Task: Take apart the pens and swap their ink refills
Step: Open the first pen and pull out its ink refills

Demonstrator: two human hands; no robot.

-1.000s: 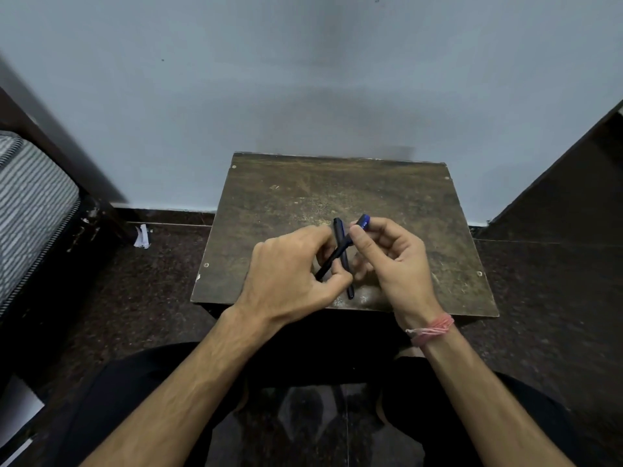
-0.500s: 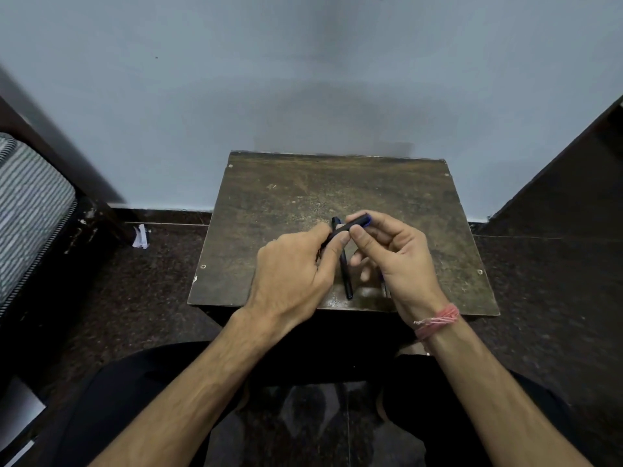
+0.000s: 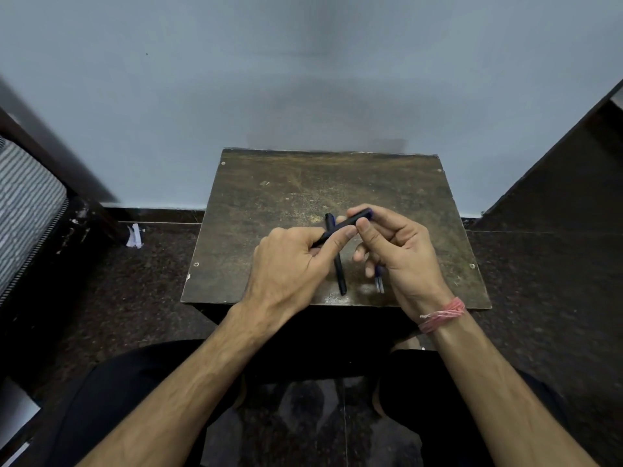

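Two pens in play: one dark pen point(image 3: 340, 225) held above the table point(image 3: 269, 203) between both hands, second dark pen point(image 3: 338, 264) lying flat on the wood just under them, running roughly front to back. Also two thin refills point(image 3: 379, 283) resting on the table beneath the right palm, partly hidden.

Left hand point(image 3: 293, 264) curled, thumb and forefinger pinching the lower half of the held pen. Right hand point(image 3: 401, 251) pinching the upper end near the blue tip, remaining fingers loosely bent. Pads of both thumbs nearly meeting at mid-barrel.

Handling guess: light, stiff plastic barrel, smooth and likely slippery, so firm fingertip grip needed either side of the joint. Probably threaded or push-fit; twisting in opposite directions looks like the sensible move, no bending load. Best hold: close to the seam, not out at the ends.

Refills: thin, flexible, easy to kink and prone to rolling off the near edge. Best picked up by the middle and fed in straight. Cannot tell whether the held pen is empty or already loaded.
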